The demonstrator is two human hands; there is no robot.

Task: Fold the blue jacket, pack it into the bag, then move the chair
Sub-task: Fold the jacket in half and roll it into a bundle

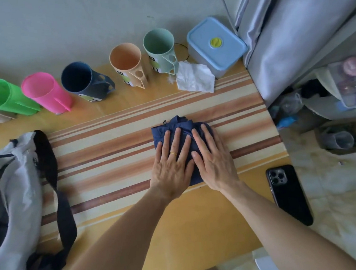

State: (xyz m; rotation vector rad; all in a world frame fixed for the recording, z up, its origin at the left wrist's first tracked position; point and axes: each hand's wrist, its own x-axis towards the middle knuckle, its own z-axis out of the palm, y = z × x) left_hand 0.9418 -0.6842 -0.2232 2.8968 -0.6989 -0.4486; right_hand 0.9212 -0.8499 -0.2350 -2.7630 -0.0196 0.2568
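The blue jacket lies folded into a small square bundle in the middle of the striped table. My left hand and my right hand both press flat on top of it, fingers spread, side by side. Most of the bundle is hidden under my palms. The grey bag with dark straps lies at the table's left edge, well apart from the jacket. No chair can be made out.
Several plastic cups line the back of the table, with a crumpled tissue and a blue lidded box at the back right. A black phone lies near the right edge. Curtain and clutter fill the floor on the right.
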